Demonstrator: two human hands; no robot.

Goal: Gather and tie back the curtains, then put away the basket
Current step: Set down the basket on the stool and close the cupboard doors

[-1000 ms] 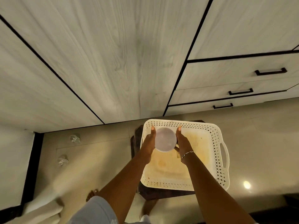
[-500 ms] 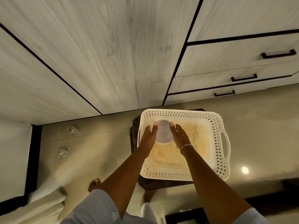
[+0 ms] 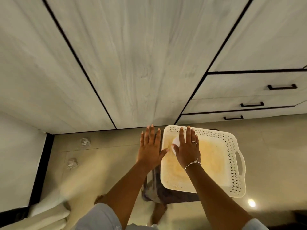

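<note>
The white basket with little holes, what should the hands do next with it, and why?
Probably lower both hands to grip the white perforated plastic basket by its two ends, the right hand going for the loop handle. Both hands are open and hold nothing; the left hand hovers beside the basket, which sits on a dark stool, not yet put away.

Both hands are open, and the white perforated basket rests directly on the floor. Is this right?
No: the head view shows the white perforated basket on a dark stool, not the floor. The left hand and right hand are open.
</note>
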